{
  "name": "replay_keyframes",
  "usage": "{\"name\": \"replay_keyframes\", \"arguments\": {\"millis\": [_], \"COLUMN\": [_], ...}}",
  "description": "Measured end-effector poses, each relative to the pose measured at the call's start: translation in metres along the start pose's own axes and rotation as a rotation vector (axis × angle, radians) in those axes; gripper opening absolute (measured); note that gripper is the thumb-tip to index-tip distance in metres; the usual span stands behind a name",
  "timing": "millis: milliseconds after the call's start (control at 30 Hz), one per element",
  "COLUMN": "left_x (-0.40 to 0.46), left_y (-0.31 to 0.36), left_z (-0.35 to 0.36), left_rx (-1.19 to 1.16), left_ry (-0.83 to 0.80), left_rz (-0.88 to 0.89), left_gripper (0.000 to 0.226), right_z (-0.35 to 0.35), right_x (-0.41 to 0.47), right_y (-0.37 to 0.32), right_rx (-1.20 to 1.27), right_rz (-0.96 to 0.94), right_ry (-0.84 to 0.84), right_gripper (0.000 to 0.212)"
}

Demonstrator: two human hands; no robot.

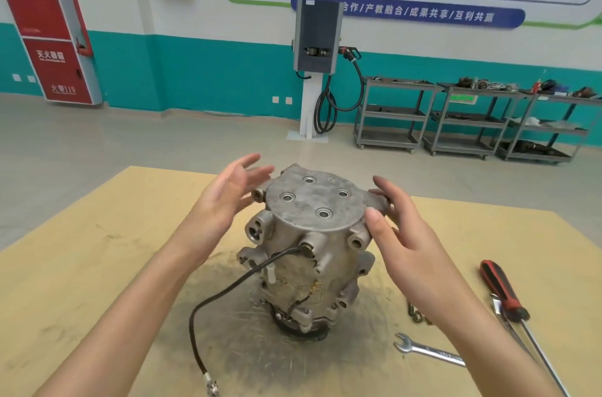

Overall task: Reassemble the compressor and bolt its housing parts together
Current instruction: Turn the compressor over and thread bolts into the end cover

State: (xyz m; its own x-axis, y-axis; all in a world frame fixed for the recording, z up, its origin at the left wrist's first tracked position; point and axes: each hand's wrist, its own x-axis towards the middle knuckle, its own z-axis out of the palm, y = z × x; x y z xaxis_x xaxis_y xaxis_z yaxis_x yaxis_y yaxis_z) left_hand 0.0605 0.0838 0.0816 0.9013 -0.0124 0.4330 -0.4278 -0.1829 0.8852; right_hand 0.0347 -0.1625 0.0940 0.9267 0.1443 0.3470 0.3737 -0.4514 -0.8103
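Our right hand (395,227) has thumb and fingertips resting on the edge of the end cap (314,201), fingers mostly straight, no real grip. Our left hand (228,193) hovers just beside the cap's other side, released and touching nothing (a bit blurred). The compressor (303,260) stands upright mid-counter (97,266) on a grimy patch, its cable (211,302) trailing toward us. It's cast metal, so we'd guess heavy, rigid, probably oily; grab the lugs around the body, not the smooth cap. Spanner (426,352) and screwdriver (503,291) lie to the right; the cap's four holes look boltless.
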Motion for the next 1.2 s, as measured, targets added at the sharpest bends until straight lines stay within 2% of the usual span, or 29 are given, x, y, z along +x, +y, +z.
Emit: {"name": "replay_keyframes", "arguments": {"millis": [100,133,167,200,267,300,367,400,433,467,500,533,567,633,700,900,1000,1033,1067,1133,1167,1200], "left_x": [-0.045,-0.063,-0.080,-0.099,-0.122,-0.128,-0.128,-0.135,-0.131,-0.131,-0.124,-0.109,-0.099,-0.095,-0.086,-0.075,-0.067,-0.065,-0.061,-0.058,-0.060,-0.055], "left_y": [0.014,0.018,0.018,0.013,0.010,-0.003,-0.021,-0.028,-0.032,-0.043,-0.052,-0.062,-0.072,-0.085,-0.091,-0.112,-0.105,-0.111,-0.095,-0.097,-0.106,-0.095], "left_z": [0.000,0.005,0.010,0.014,0.030,0.026,0.025,0.018,0.021,0.023,0.025,0.032,0.040,0.035,0.039,0.060,0.072,0.072,0.077,0.075,0.075,0.079], "left_rx": [0.029,-0.017,-0.058,-0.041,0.105,0.107,-0.260,-0.156,-0.205,-0.169,-0.085,0.037,0.128,0.123,0.089,-0.125,-0.454,-0.581,-0.714,-0.949,-0.944,-0.946], "left_ry": [0.389,0.452,0.441,0.345,0.050,-0.032,0.000,-0.084,-0.118,-0.115,-0.148,-0.118,-0.126,-0.188,-0.167,-0.060,0.191,0.226,0.261,0.231,0.204,0.247], "left_rz": [0.322,0.337,0.277,0.171,-0.018,-0.052,-0.327,-0.328,-0.378,-0.384,-0.365,-0.332,-0.301,-0.269,-0.272,-0.312,-0.515,-0.598,-0.716,-0.807,-0.768,-0.795], "left_gripper": [0.036,0.028,0.025,0.027,0.048,0.047,0.013,0.023,0.039,0.062,0.102,0.123,0.130,0.127,0.123,0.109,0.075,0.052,0.016,0.052,0.063,0.065], "right_z": [-0.002,-0.001,0.000,0.002,0.005,0.004,-0.003,-0.009,-0.016,-0.024,-0.033,-0.042,-0.051,-0.062,-0.063,-0.051,-0.048,-0.048,-0.047,-0.043,-0.041,-0.040], "right_x": [-0.009,-0.014,-0.021,-0.028,-0.040,-0.044,-0.047,-0.045,-0.042,-0.037,-0.033,-0.029,-0.027,-0.029,-0.039,-0.064,-0.069,-0.071,-0.072,-0.072,-0.073,-0.072], "right_y": [-0.001,-0.001,-0.003,-0.006,-0.012,-0.014,-0.011,-0.007,0.001,0.011,0.024,0.038,0.053,0.079,0.100,0.131,0.134,0.138,0.139,0.137,0.140,0.138], "right_rx": [-0.061,-0.093,-0.138,-0.196,-0.308,-0.329,-0.322,-0.323,-0.317,-0.296,-0.265,-0.250,-0.254,-0.280,-0.274,-0.305,-0.324,-0.325,-0.352,-0.436,-0.530,-0.661], "right_rz": [-0.037,-0.055,-0.074,-0.090,-0.130,-0.158,-0.184,-0.183,-0.170,-0.131,-0.065,0.008,0.078,0.182,0.242,0.243,0.198,0.168,0.142,0.058,-0.014,-0.053], "right_ry": [0.015,0.022,0.026,0.022,0.019,0.030,0.064,0.095,0.132,0.166,0.190,0.206,0.215,0.231,0.214,0.057,0.115,0.139,0.154,0.177,0.166,0.168], "right_gripper": [0.075,0.073,0.070,0.063,0.055,0.058,0.064,0.065,0.060,0.056,0.057,0.064,0.068,0.062,0.053,0.042,0.041,0.042,0.043,0.034,0.023,0.038]}}
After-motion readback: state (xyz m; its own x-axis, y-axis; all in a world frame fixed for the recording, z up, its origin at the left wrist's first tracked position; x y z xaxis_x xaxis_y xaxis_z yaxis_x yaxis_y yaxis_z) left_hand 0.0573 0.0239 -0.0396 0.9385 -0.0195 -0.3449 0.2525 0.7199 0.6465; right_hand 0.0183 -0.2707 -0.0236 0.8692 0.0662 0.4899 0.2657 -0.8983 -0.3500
